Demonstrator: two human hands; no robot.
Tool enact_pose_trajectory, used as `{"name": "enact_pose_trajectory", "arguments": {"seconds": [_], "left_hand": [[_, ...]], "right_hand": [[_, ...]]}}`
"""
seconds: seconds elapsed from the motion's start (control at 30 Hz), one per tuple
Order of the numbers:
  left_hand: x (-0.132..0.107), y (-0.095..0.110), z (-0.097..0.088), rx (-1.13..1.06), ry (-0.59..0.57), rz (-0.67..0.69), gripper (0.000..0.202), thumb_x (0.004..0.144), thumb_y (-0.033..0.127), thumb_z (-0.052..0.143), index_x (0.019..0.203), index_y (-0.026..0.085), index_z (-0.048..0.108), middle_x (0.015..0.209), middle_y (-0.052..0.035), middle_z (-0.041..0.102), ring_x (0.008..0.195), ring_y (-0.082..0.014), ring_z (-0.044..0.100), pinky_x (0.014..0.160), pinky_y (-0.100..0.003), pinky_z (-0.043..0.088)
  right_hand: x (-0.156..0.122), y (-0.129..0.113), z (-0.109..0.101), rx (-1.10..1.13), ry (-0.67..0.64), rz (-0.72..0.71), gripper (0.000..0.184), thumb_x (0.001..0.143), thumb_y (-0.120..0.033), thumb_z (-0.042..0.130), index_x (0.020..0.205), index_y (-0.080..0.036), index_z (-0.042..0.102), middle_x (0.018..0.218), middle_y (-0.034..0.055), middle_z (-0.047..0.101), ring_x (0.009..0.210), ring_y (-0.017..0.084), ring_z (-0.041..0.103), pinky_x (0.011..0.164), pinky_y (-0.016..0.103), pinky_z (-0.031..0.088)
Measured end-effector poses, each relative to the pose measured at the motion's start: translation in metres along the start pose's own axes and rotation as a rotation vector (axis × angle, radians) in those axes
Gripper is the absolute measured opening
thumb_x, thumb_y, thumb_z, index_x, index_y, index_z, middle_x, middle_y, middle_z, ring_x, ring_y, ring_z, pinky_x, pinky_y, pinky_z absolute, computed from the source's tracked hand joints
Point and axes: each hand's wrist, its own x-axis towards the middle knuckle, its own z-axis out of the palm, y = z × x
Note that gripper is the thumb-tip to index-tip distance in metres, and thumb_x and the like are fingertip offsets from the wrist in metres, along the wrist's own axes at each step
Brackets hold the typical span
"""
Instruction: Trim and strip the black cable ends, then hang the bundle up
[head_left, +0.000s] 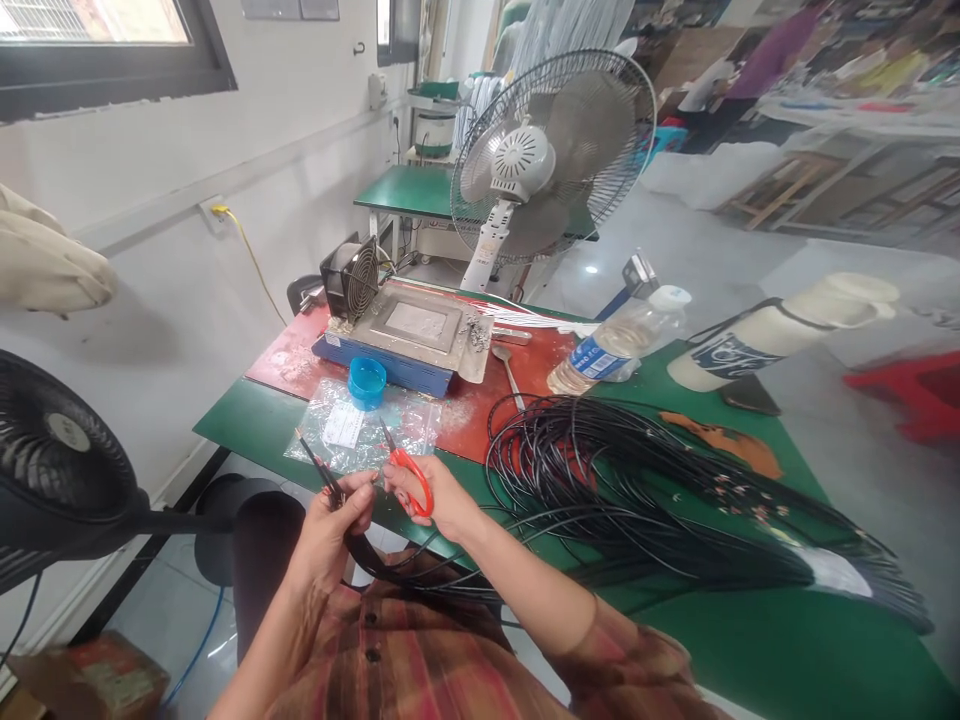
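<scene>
While the left hand (339, 508) closes round cables (363, 552), likely to steady their ends, the right hand (441, 492) curls around scissors (414, 472) beside them; a heap (600, 450) lies on the worktop (847, 670), seemingly for easy reach.

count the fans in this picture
3: a large round grey and white stand fan beyond the green and red table, a round black fan at the left edge, and a small square black fan on the left end of the blue metal machine. More may be hidden.

1 head view, forward and down
</scene>
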Motion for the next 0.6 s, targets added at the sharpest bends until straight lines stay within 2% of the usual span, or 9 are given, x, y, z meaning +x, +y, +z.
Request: {"name": "enact_pose_trajectory", "arguments": {"seconds": [0.17,0.33,0.43,0.5,0.6], "left_hand": [[-0.006,0.003,0.004,-0.005,0.040,0.022,0.020,0.067,0.026,0.074,0.075,0.010,0.067,0.052,0.0030,0.044,0.047,-0.0041,0.034,0.045,-0.020,0.021],[-0.008,0.004,0.007,-0.046,0.095,0.002,0.023,0.064,0.027,0.076,0.072,0.009,0.064,0.050,0.0037,0.043,0.046,-0.0039,0.032,0.044,-0.019,0.020],[-0.008,0.004,0.006,-0.089,0.074,-0.021,0.023,0.064,0.027,0.075,0.072,0.009,0.064,0.051,0.0038,0.041,0.046,-0.0037,0.032,0.043,-0.018,0.019],[-0.008,0.004,0.005,-0.114,0.044,-0.035,0.022,0.066,0.027,0.074,0.069,0.009,0.062,0.052,0.0036,0.041,0.046,-0.0032,0.030,0.043,-0.018,0.018],[-0.008,0.004,0.004,-0.124,-0.005,-0.041,0.023,0.069,0.028,0.071,0.063,0.009,0.059,0.052,0.0033,0.041,0.045,-0.0027,0.029,0.042,-0.018,0.017]], "right_hand": [[0.003,-0.001,0.010,0.014,-0.040,-0.005,0.044,0.062,-0.054,0.070,0.063,-0.014,0.052,0.046,-0.0066,0.041,0.032,0.003,0.033,0.028,0.015,0.016],[-0.001,0.004,0.010,-0.237,0.037,-0.198,0.036,0.068,-0.047,0.068,0.064,-0.013,0.055,0.050,-0.0049,0.044,0.042,0.005,0.040,0.039,0.016,0.030],[-0.004,0.007,0.012,-0.328,0.057,-0.270,0.034,0.069,-0.045,0.068,0.067,-0.013,0.058,0.054,-0.0038,0.047,0.046,0.005,0.042,0.043,0.017,0.032],[-0.005,0.008,0.013,-0.297,0.049,-0.257,0.035,0.068,-0.045,0.069,0.067,-0.012,0.058,0.053,-0.0041,0.046,0.045,0.005,0.041,0.042,0.017,0.030],[-0.004,0.009,0.015,-0.107,-0.023,-0.157,0.041,0.064,-0.050,0.071,0.065,-0.013,0.054,0.048,-0.0058,0.043,0.039,0.004,0.036,0.037,0.016,0.026]]}}
